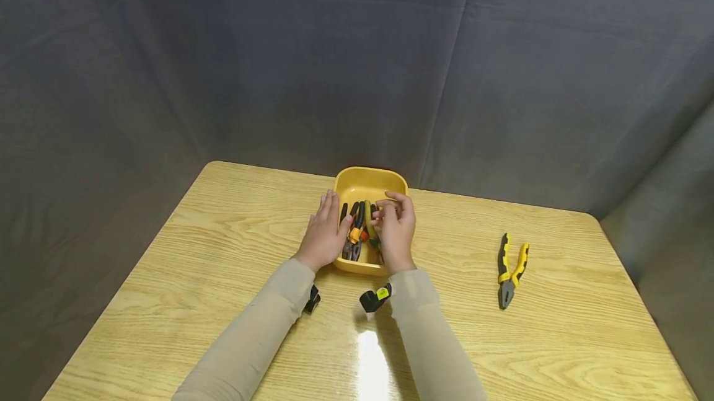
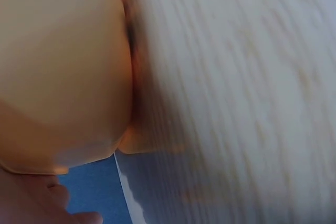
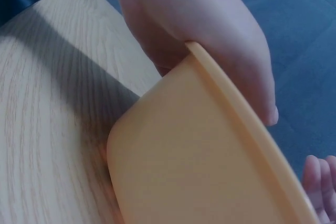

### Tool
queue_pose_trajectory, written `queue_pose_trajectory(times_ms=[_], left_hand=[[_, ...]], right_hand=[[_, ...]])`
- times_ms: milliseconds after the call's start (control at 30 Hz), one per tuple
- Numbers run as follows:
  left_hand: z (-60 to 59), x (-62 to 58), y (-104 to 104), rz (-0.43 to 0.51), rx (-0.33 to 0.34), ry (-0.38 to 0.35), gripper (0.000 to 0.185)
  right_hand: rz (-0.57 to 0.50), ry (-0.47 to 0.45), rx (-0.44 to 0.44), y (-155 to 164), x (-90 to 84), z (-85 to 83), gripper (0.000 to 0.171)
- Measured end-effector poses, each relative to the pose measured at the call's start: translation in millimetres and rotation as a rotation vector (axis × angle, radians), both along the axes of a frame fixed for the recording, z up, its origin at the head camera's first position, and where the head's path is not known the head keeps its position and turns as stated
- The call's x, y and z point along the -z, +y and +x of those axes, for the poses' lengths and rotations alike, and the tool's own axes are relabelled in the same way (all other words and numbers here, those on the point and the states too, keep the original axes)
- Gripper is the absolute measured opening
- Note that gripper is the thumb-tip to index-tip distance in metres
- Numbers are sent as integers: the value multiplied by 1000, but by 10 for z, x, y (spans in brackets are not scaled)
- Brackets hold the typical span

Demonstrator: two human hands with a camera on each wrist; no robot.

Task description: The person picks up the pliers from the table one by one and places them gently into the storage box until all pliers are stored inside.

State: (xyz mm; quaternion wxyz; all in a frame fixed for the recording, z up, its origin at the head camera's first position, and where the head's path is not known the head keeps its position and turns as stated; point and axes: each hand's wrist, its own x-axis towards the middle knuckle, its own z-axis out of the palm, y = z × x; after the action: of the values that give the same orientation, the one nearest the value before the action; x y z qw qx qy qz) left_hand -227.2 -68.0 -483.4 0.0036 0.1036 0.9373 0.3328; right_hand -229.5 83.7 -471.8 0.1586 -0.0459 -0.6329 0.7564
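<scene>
A yellow plastic bin (image 1: 346, 175) stands near the table's back edge, holding several pliers. Among them are pliers with black-and-orange handles (image 1: 359, 218) and a tool with an olive handle (image 1: 368, 218). My left hand (image 1: 322, 233) rests along the bin's left side, fingers straight outside the wall and thumb over the rim. Over the right part of the bin is my right hand (image 1: 397, 233), its fingers loosely bent beside the olive handle; no tool shows between them. In the right wrist view, right fingertips (image 3: 323, 182) show past the bin's rim (image 3: 247, 129).
Pliers with yellow-and-black handles (image 1: 512, 271) lie on the wooden table (image 1: 558, 339) to the right, handles spread. A grey curtain (image 1: 312, 79) hangs behind the table. Black cameras sit at both wrists, one with a yellow label (image 1: 383, 293).
</scene>
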Motion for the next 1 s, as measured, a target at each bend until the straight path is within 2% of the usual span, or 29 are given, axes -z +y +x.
queue_pose_trajectory(times_ms=[300,500,767,900,1000], left_hand=[[-7,-47,8,-216,-32,-16,72],[3,-81,28,-293,-25,-47,73],[30,-123,42,-323,-15,-60,73],[36,-133,42,-316,-13,-59,73],[34,-127,48,-315,-13,-53,73]], right_hand=[[-130,85,59,35,-32,21,23],[-168,129,136,37,-30,43,23],[-251,224,213,38,-16,40,28],[-293,249,216,39,-18,44,30],[-316,231,195,52,-25,49,31]])
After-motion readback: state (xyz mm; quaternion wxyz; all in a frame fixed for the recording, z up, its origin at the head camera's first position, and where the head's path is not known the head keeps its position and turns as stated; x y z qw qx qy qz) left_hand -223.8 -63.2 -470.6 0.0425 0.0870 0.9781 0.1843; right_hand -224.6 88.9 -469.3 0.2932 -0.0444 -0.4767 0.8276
